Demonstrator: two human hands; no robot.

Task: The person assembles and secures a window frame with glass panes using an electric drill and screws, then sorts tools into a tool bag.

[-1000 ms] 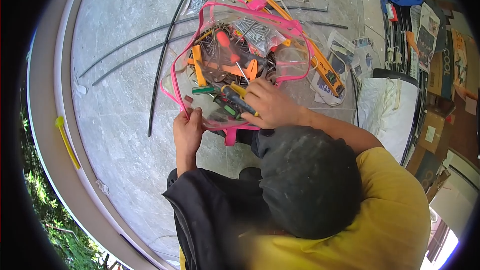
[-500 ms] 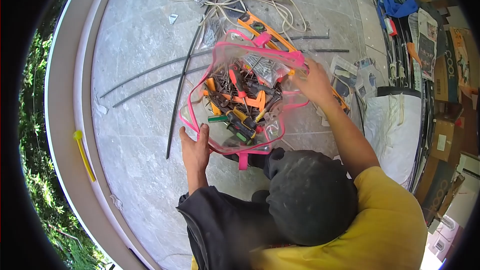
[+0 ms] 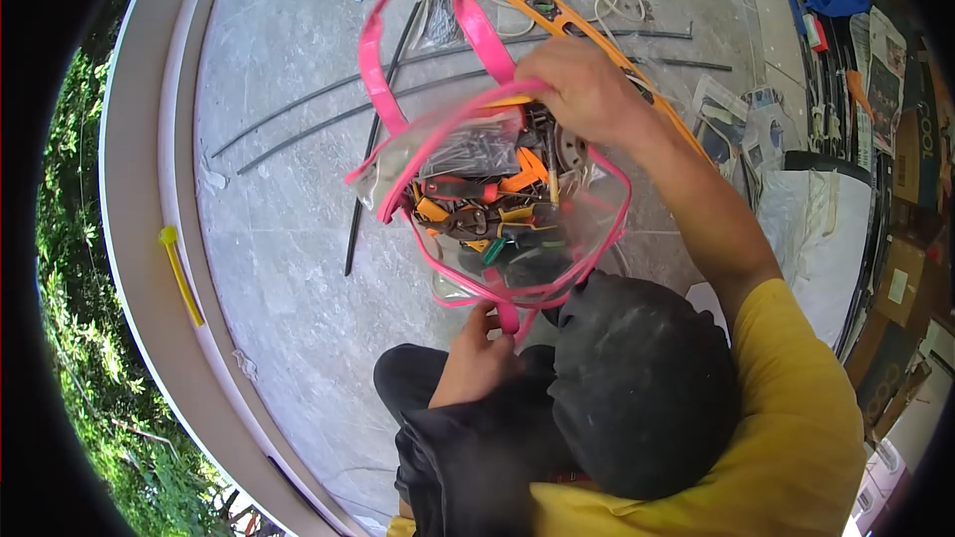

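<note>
A clear plastic bag with pink trim (image 3: pixel 619 229) stands open on the floor, full of tools. My right hand (image 3: pixel 582 89) is closed round the bag's far pink edge, beside a raised pink handle loop (image 3: pixel 370 60). Down at the near side, my left hand (image 3: pixel 479 358) has its fingers closed on the bag's pink strap, close to my knee. Inside the bag lie a red-and-black screwdriver (image 3: pixel 458 189), a packet of screws (image 3: pixel 473 147), an orange tool (image 3: pixel 527 174), pliers (image 3: pixel 473 224) and a grey round disc (image 3: pixel 571 147). Some contents are hidden under others.
Behind the bag lie an orange spirit level (image 3: pixel 557 15), thin dark rods (image 3: pixel 353 229) and a pale cable (image 3: pixel 622 10). Cardboard boxes (image 3: pixel 903 283) and a white roll (image 3: pixel 811 239) line the right. A yellow tool (image 3: pixel 182 278) rests on the left ledge.
My left hand has moved from the bag's left rim to its near strap. My right hand has shifted up and left with the far edge, and the handle loop now stands up.
</note>
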